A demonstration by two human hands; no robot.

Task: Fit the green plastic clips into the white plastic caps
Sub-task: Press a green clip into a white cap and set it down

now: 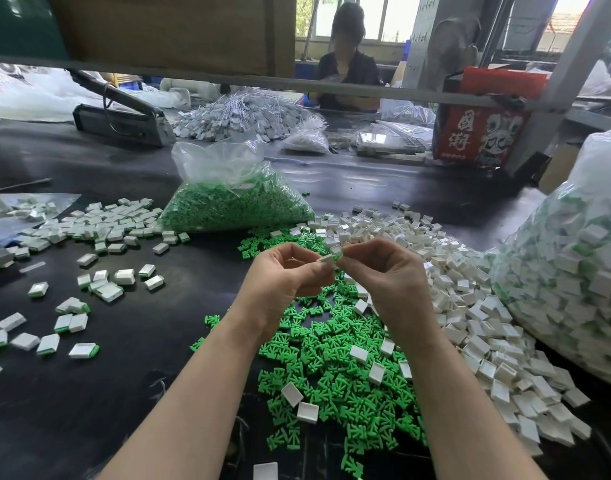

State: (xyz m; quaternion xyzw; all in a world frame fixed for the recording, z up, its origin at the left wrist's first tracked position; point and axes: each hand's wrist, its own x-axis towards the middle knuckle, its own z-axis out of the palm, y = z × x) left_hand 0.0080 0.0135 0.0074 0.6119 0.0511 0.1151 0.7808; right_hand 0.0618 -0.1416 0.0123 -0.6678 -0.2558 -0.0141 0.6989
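Note:
My left hand (290, 271) and my right hand (383, 271) meet above the dark table, fingertips together. My left hand pinches a small white cap (326, 259). A green clip (338, 257) shows between the cap and my right fingertips, which pinch it; most of the clip is hidden. Below my hands lies a heap of loose green clips (335, 372). A heap of empty white caps (470, 306) spreads to the right. Fitted white-and-green pieces (99, 289) lie scattered on the left.
A clear bag of green clips (228, 199) stands behind my hands. A large clear bag of fitted pieces (574, 271) fills the right edge. A red printed box (481, 133), a grey tool (124, 123) and a seated person (345, 64) are across the table.

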